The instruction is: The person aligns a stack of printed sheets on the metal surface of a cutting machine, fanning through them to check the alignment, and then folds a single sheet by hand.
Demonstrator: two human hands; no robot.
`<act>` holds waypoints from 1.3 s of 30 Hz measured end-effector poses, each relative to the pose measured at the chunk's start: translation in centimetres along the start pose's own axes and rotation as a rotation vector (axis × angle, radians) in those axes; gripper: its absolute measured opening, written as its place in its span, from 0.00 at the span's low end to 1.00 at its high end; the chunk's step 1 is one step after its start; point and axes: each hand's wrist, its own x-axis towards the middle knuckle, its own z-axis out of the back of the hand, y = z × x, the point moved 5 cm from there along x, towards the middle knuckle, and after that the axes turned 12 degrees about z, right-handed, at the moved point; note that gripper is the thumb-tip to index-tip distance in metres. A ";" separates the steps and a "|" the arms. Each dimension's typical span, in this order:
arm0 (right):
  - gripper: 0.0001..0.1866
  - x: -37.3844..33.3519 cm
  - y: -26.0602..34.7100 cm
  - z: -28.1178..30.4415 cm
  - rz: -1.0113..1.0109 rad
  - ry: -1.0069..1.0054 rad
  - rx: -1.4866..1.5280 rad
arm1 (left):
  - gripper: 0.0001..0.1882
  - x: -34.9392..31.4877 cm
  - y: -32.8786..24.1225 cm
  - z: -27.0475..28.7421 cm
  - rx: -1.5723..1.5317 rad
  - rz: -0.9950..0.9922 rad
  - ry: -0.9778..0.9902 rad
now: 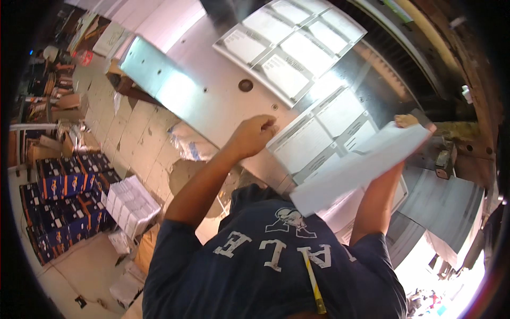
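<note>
Above the table [223,103], the right grip [408,121] seems closed on paper [358,167].

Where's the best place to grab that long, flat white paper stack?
Probably best: grip the long, flat white paper stack at its lower-left end, bringing the left hand in from the left. That end sticks out free, while the right hand holds the upper-right end.

White paper stack [353,170], tilted, held up at 1 end, partly hiding a grey-and-white printed sheet [319,135]

white paper [356,169], grey-and-white patterned sheets [298,146], navy shirt [228,279]
</note>
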 end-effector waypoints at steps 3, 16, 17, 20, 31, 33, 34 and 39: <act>0.29 0.2 -3.4 -2.4 -0.219 -0.262 -0.261 | 0.25 2.2 0.3 -1.7 -0.235 0.097 0.123; 0.46 0.8 -8.8 -7.9 -0.490 0.250 -1.153 | 0.43 1.5 -4.4 -1.8 0.076 0.028 0.251; 0.46 0.4 -8.6 -6.6 -0.505 0.194 -0.962 | 0.42 1.7 -3.7 -1.9 0.038 0.013 0.206; 0.43 -1.1 -6.2 -4.9 -0.555 -0.221 -0.327 | 0.35 2.2 -0.4 -2.3 -0.238 0.208 0.186; 0.48 0.7 0.5 -0.6 -0.131 -0.075 0.230 | 0.21 0.4 -4.2 -3.7 0.353 -0.066 -0.135; 0.48 0.9 1.6 -1.6 -0.132 -0.122 0.224 | 0.22 0.4 -4.0 -3.8 0.419 -0.123 -0.183; 0.48 0.9 1.7 -1.6 -0.125 -0.124 0.208 | 0.23 0.3 -4.2 -3.9 0.452 -0.154 -0.204; 0.47 0.7 1.7 -0.9 -0.082 -0.133 0.217 | 0.25 -0.3 -4.9 -4.5 0.571 -0.151 -0.292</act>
